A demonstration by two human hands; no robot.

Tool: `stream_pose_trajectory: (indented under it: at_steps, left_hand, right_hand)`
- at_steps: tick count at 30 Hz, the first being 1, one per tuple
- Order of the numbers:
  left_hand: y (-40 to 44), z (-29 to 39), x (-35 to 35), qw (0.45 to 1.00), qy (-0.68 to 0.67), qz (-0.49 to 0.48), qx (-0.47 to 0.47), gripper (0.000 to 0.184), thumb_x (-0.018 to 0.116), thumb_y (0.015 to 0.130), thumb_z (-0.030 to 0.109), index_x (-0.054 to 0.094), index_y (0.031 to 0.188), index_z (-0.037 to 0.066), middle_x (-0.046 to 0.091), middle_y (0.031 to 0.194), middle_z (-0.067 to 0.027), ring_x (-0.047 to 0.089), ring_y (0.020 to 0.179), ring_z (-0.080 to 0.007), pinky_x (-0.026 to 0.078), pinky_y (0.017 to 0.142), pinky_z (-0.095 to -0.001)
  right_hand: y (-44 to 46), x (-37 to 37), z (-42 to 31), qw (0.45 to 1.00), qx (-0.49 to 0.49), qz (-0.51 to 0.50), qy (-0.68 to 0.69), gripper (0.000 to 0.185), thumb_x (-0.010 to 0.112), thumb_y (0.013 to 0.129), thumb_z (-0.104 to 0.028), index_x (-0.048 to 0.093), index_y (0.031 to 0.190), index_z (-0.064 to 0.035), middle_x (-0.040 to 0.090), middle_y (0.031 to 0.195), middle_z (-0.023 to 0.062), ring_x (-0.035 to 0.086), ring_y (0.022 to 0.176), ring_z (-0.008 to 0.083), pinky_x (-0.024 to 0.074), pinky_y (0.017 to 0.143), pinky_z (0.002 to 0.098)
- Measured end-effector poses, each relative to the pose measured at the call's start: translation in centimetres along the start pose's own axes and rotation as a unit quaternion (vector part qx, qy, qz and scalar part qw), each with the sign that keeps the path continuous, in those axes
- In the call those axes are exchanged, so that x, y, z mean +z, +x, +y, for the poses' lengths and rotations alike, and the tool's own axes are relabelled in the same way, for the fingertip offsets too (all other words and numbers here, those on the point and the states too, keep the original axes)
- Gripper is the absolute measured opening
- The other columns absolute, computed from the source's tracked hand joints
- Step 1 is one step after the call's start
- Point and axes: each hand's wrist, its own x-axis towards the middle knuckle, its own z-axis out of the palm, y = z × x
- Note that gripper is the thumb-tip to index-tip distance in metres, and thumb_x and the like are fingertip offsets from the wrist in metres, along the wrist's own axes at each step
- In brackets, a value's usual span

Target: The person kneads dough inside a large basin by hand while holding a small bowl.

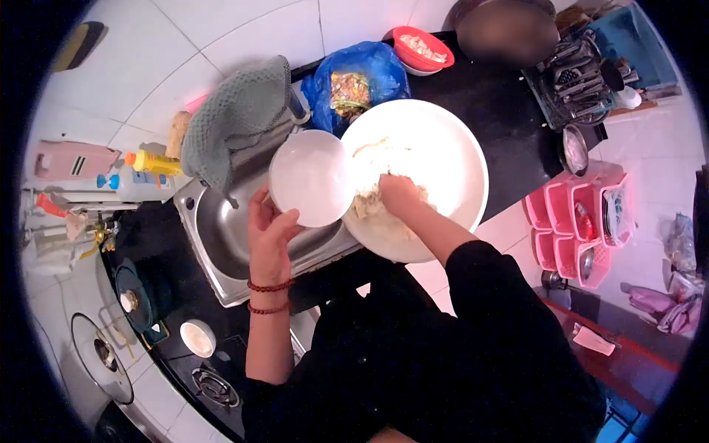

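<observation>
My left hand (270, 225) grips a white bowl (312, 179) by its lower left side, tilted beside the rim of a large white basin (473, 177). The thumb lies along the bowl's edge, and the bowl looks to have only a thin wet film inside. Down in the basin, my right hand (400, 195) is pressed with curled fingers into a lump of pale, shaggy dough (367, 207). Its fingertips are partly buried there. Streaks of flour or dough cling to the basin's inner wall.
A steel sink (221, 232) lies left of the basin, with a grey-green cloth (240, 122) over its back edge. Behind the basin sit a blue bag (325, 70) and a red bowl (425, 37). Front left, a small white bowl (198, 338) stands near a gas burner (216, 387).
</observation>
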Motion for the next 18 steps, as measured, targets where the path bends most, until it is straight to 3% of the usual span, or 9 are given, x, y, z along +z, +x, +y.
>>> stream_pose_trajectory:
  at_steps: [3,6,8,10,11,12,14,18]
  left_hand:
    - [-0.4,0.3,0.1,1.0,0.008,0.015,0.013,0.06,0.064,0.078,0.008,0.042,0.134,0.01,0.054,0.126,-0.0106,0.056,0.113,-0.0264,0.055,0.086,-0.0408]
    - [-1.1,0.2,0.1,1.0,0.019,0.02,-0.005,0.061,0.065,0.078,0.01,0.042,0.134,0.008,0.054,0.125,-0.0111,0.056,0.114,-0.027,0.055,0.086,-0.0409]
    - [-1.2,0.2,0.5,0.999,-0.028,0.041,-0.007,0.061,0.064,0.077,-0.001,0.042,0.133,0.008,0.055,0.119,-0.0121,0.06,0.104,-0.0241,0.057,0.078,-0.0354]
    - [-1.3,0.0,0.7,0.999,-0.031,0.042,-0.003,0.061,0.064,0.077,0.0,0.041,0.133,0.008,0.055,0.119,-0.012,0.06,0.105,-0.0242,0.057,0.078,-0.0353]
    - [-1.3,-0.1,0.7,0.999,-0.032,0.041,0.0,0.061,0.064,0.077,0.0,0.041,0.134,0.007,0.055,0.119,-0.012,0.059,0.106,-0.0242,0.057,0.079,-0.0352]
    - [-1.4,-0.2,0.7,0.999,-0.03,0.045,0.002,0.061,0.064,0.077,0.0,0.041,0.134,0.007,0.055,0.119,-0.012,0.059,0.106,-0.0242,0.057,0.079,-0.0352]
    - [-1.5,-0.4,0.7,0.999,0.025,0.049,0.001,0.063,0.064,0.078,0.009,0.041,0.136,0.008,0.052,0.13,-0.0116,0.056,0.114,-0.0266,0.053,0.087,-0.0417]
    - [-1.8,-0.5,0.4,0.997,0.032,0.062,-0.017,0.062,0.063,0.078,0.008,0.041,0.136,0.01,0.052,0.13,-0.0111,0.056,0.114,-0.0264,0.054,0.086,-0.0419]
  right_hand:
    - [0.7,0.9,0.7,1.0,-0.005,0.014,0.004,0.019,0.048,0.085,-0.008,0.061,0.094,0.0017,0.066,0.086,0.0232,0.065,0.085,0.0372,0.0512,0.076,0.0468]
    - [-1.3,-0.4,4.1,0.991,-0.059,0.03,0.116,0.02,0.057,0.083,-0.016,0.066,0.094,-0.0022,0.067,0.094,0.0208,0.064,0.086,0.0395,0.0523,0.08,0.0435]
    - [-3.1,-4.5,6.6,0.956,-0.109,0.042,0.269,0.027,0.06,0.083,-0.025,0.065,0.097,-0.0022,0.065,0.104,0.0214,0.062,0.092,0.0415,0.0503,0.085,0.0439]
    - [-0.6,-7.5,7.9,0.979,0.06,0.011,0.195,0.029,0.062,0.084,-0.027,0.066,0.101,-0.0042,0.062,0.115,0.0192,0.06,0.102,0.0374,0.0478,0.091,0.0427]
    - [1.3,-8.4,8.4,0.996,0.011,0.006,0.091,0.033,0.061,0.085,-0.03,0.066,0.107,-0.0054,0.059,0.122,0.0181,0.055,0.113,0.0335,0.0448,0.096,0.0402]
    - [2.9,-7.6,9.3,0.992,-0.026,0.081,0.097,0.036,0.057,0.088,-0.034,0.065,0.111,-0.0068,0.057,0.125,0.0155,0.05,0.119,0.0314,0.0423,0.099,0.0373]
    - [7.1,-4.9,9.8,0.98,-0.037,0.047,0.191,0.041,0.055,0.089,-0.039,0.064,0.114,-0.0078,0.057,0.126,0.0152,0.051,0.118,0.0313,0.0423,0.099,0.038]
    - [9.3,-1.9,7.0,0.979,-0.106,0.013,0.172,0.047,0.056,0.086,-0.044,0.063,0.118,-0.0091,0.056,0.127,0.0156,0.053,0.114,0.0339,0.0424,0.098,0.0409]
